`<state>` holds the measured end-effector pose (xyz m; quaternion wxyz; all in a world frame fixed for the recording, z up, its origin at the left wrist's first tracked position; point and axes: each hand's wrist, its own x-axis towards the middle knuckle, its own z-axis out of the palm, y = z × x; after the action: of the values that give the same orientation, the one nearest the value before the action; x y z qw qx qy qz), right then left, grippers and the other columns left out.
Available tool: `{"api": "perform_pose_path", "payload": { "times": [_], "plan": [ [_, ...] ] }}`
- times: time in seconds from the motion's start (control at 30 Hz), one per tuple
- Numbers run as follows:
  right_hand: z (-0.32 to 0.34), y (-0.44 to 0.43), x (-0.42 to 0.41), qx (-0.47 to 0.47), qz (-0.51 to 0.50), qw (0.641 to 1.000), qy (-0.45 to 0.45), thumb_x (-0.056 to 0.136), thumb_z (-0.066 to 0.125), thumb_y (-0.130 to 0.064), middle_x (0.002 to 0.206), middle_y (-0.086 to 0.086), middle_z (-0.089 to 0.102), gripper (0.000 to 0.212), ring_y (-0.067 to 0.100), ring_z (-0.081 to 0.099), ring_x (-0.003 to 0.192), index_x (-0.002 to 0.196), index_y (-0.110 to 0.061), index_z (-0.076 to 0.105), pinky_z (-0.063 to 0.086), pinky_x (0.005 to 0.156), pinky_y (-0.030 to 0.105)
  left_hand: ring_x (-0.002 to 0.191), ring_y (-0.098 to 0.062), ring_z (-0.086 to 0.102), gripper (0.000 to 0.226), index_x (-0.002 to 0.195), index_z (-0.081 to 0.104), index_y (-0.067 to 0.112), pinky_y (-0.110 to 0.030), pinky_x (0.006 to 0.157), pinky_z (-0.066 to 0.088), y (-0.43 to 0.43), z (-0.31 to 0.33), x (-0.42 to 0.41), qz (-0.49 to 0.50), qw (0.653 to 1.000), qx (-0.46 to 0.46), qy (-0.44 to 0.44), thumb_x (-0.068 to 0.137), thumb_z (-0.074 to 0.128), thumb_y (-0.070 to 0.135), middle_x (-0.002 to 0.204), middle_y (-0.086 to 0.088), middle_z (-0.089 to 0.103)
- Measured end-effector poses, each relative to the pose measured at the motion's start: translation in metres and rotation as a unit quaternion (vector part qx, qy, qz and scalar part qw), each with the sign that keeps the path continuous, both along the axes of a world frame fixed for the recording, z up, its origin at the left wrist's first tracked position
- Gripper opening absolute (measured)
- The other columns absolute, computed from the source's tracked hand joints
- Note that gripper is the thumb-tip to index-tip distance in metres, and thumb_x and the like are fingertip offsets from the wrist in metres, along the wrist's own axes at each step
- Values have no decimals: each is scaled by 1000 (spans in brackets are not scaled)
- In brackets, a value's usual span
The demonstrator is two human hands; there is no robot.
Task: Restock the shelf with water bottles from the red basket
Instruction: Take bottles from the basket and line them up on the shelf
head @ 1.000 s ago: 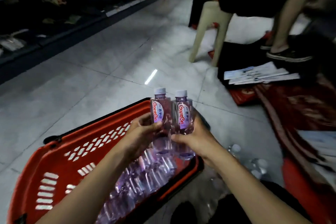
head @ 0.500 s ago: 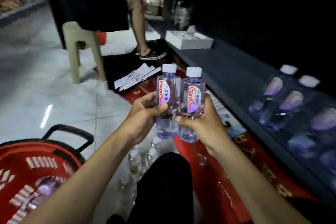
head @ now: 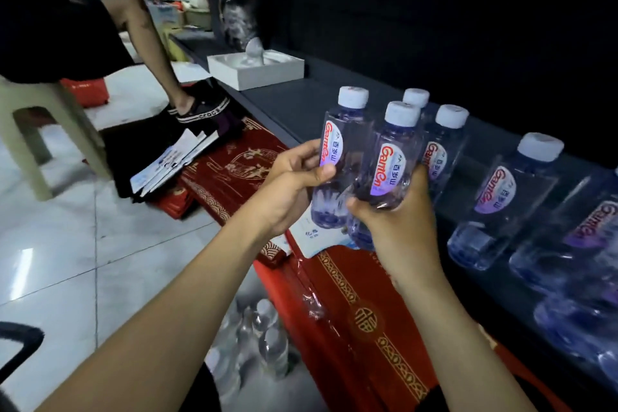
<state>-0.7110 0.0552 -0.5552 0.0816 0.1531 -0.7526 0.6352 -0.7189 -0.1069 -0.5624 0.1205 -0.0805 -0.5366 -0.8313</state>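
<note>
Mid-frame, left hand (head: 287, 192) is wrapped round the left water bottle (head: 338, 147), right hand (head: 399, 231) round the right water bottle (head: 390, 160), just off the dark shelf (head: 294, 107) at right, pale tiled floor (head: 60, 237) lower left.

Head-worn wide-angle camera looks forward and down, close on the shelf (head: 294, 102).

Forearms outstretched, left hand (head: 287, 192) and right hand (head: 398, 227) each with fingers (head: 321, 174) curled round a bottle (head: 344, 140)
</note>
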Motion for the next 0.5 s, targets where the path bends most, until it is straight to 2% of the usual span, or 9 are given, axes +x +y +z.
{"api": "perform_pose_path", "payload": {
  "times": [0.07, 0.17, 0.27, 0.33, 0.43, 0.5],
  "plan": [
    [-3, -5, -5, 2, -30, 1000, 6, 71, 81, -7, 113, -14, 66, 69, -1, 64, 100, 125, -32, 45, 48, 86, 18, 97, -28, 69, 54, 130, 50, -10, -38, 91, 53, -4, -4, -17, -28, 1000, 11, 0, 76, 57, -7, 103, -15, 73],
    [-8, -11, -5, 3, -92, 996, 16, 71, 82, -8, 128, -5, 59, 79, 7, 59, 113, 136, -26, 43, 47, 94, 16, 91, -21, 69, 56, 132, 43, -14, -32, 88, 52, 1, -8, -33, -60, 998, 10, -6, 77, 53, -9, 94, -9, 74],
    [-17, -11, 1, 12, -153, 988, 27, 71, 83, -6, 131, -2, 43, 78, 6, 52, 113, 137, -21, 45, 39, 82, -6, 84, -12, 69, 55, 128, 43, -13, -25, 85, 52, 12, -22, -44, -93, 995, 23, -10, 75, 56, -10, 87, -2, 74],
    [-23, -13, 5, 15, -185, 982, 28, 70, 84, -5, 134, -1, 35, 79, 10, 51, 118, 137, -20, 46, 40, 86, -3, 90, -17, 68, 57, 129, 45, -11, -29, 89, 53, 17, -30, -51, -111, 993, 38, -18, 73, 59, -12, 94, -7, 74],
    [-31, -11, 3, 25, -217, 975, 40, 69, 85, -6, 133, -3, 30, 77, 13, 49, 122, 134, -19, 47, 47, 96, 11, 101, -27, 64, 66, 131, 46, -12, -41, 100, 47, 19, -33, -60, -130, 990, 46, -11, 69, 69, -8, 107, -16, 68],
    [-32, -8, 0, 13, -217, 976, 34, 70, 84, -8, 133, -6, 30, 75, 10, 49, 121, 134, -21, 47, 43, 93, 3, 106, -30, 61, 78, 132, 45, -14, -44, 104, 43, 19, -31, -64, -140, 989, 44, -8, 65, 81, 1, 112, -20, 64]
  ]
}}
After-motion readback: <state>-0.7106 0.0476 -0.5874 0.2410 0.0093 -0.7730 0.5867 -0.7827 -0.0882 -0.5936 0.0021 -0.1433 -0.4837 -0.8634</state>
